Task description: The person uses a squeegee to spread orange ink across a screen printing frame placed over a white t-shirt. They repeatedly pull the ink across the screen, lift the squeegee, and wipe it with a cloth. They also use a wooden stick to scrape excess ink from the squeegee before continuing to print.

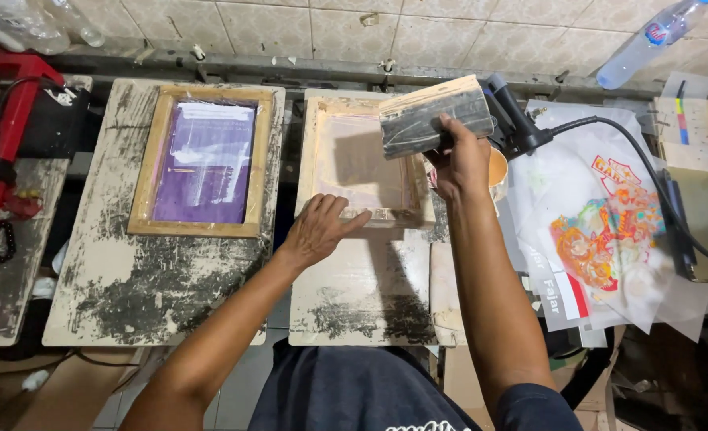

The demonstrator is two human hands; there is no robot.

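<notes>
The person's right hand [459, 164] is gripping a wooden-backed squeegee [436, 118], fingers clenched around its lower edge, and is holding it raised and tilted just above the far right corner of the pale printing screen frame [319, 152]. That frame is sitting at the far end of the middle printing board [362, 295], a worn white slab smeared with black ink. The left hand [319, 229] is lying flat and unclenched, grasping nothing, its fingers pressing down on the near rail of the same frame. To the left of that frame, a second wooden screen frame [144, 172] with a purple mesh [204, 164] is resting on a wider ink-stained board [106, 279], the two frames standing apart with a dark gap between the boards. To the right of the pale frame, a black heat tool [515, 120] with a black cable [649, 172] is lying just behind the squeegee, and past it a stack of transparent film sheets bearing a red and orange printed design [609, 231] is spreading across the bench. A clear plastic bottle [649, 40] is leaning against the tiled wall [306, 28] beyond the frame, far to its right.
</notes>
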